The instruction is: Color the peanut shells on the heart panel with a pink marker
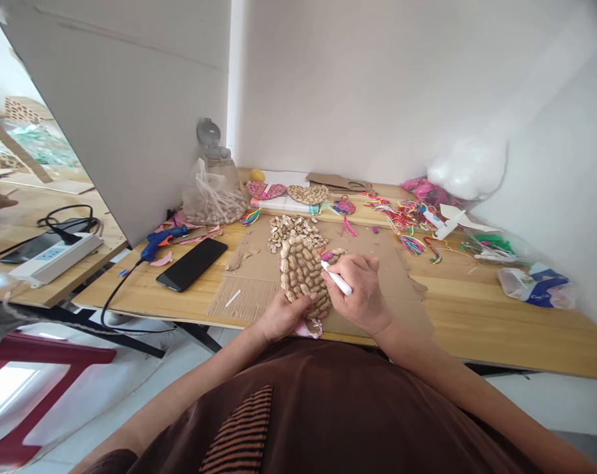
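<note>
Over the brown cardboard sheet (399, 283), a rounded tan peanut-shell panel (301, 270) is gripped low by the left hand (284, 315); at its right edge, a slim white pen (338, 279) is pinched by the right hand (360, 289).

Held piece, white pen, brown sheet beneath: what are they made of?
Held piece: peanut shells, matte tan, by the bumpy, waisted pods; backing unclear. White pen: likely plastic, by its smooth, even body. Brown sheet: cardboard, dull, with corrugated ribs bared toward its left end.
</note>
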Tool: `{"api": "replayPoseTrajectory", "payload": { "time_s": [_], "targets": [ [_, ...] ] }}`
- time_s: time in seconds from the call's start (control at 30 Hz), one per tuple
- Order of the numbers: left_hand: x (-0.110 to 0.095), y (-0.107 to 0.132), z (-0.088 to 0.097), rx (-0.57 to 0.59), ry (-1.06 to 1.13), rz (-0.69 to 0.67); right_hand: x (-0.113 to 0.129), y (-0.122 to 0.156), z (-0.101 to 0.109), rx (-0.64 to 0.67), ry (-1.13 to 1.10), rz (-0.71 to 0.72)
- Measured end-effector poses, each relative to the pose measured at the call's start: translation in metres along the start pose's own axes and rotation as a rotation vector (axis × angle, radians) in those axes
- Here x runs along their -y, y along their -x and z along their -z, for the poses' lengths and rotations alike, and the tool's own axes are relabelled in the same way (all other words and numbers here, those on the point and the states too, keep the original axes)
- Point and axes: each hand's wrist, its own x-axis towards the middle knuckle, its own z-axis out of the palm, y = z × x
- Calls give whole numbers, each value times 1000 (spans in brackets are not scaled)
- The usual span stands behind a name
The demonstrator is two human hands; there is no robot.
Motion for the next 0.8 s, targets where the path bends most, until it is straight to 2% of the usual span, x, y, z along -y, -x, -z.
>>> {"api": "replayPoseTrajectory", "payload": {
  "time_s": [0.5, 0.8],
  "targets": [
    [2, -1, 2, 20, -5, -13, 4, -2, 7, -36, 28, 45],
    [2, -2, 1, 15, 15, -24, 5, -3, 8, 56, 39, 58]
  ]
}}
